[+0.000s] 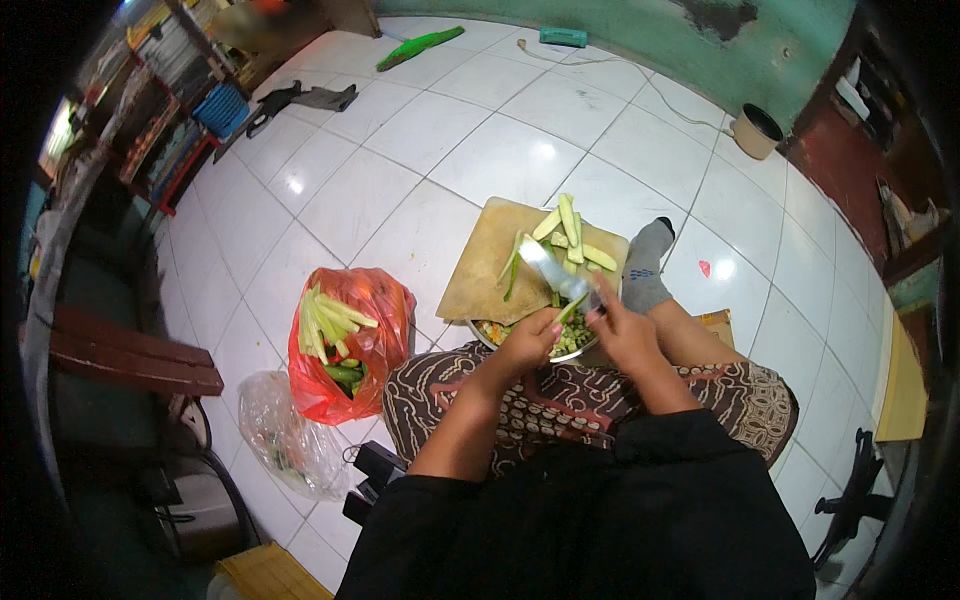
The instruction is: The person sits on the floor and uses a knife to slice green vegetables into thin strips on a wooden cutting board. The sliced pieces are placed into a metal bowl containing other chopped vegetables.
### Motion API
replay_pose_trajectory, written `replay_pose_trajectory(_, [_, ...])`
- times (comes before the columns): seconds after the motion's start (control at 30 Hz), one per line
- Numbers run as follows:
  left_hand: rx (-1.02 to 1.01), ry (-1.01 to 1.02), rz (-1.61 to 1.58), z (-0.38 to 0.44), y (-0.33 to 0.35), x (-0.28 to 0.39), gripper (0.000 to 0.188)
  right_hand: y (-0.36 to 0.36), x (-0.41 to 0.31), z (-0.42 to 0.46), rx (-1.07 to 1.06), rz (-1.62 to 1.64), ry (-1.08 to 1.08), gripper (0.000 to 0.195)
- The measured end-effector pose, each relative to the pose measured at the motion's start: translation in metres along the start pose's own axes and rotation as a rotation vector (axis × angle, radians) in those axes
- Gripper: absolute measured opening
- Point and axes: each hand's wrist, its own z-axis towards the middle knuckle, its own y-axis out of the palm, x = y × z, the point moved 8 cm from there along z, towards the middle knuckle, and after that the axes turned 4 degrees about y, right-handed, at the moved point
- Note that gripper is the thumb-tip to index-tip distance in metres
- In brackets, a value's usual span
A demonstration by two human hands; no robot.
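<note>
Near the centre, my left hand [531, 339] grips a green-skinned cucumber strip [570, 307] above a metal bowl [564, 358] of chopped green and orange vegetables. My right hand [621, 330] is closed on the handle of a knife [551, 268], whose blurred blade points up and left over a worn cutting board [480, 259]. Pale peeled cucumber pieces [574, 225] lie piled at the board's upper right, and thin green strips [513, 266] lie near the blade. The board covers the bowl's far part.
At left, a red plastic bag [390, 300] holds pale cut strips [326, 319] and green vegetables [345, 373]. A clear plastic bag [289, 442] lies beside it. My socked foot [646, 266] is right of the board. Farther off are a green broom head [420, 47] and a pot [757, 133].
</note>
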Motion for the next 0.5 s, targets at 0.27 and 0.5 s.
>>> replay_pose_trajectory(0.27, [0.577, 0.080, 0.989, 0.040, -0.097, 0.020, 0.031, -0.081, 0.085, -0.027, 0.142, 0.250, 0.238, 0.055])
replay_pose_trajectory(0.5, [0.432, 0.310, 1.604, 0.080, -0.049, 0.047, 0.042, -0.077, 0.132, -0.021, 0.252, 0.543, 0.131, 0.054])
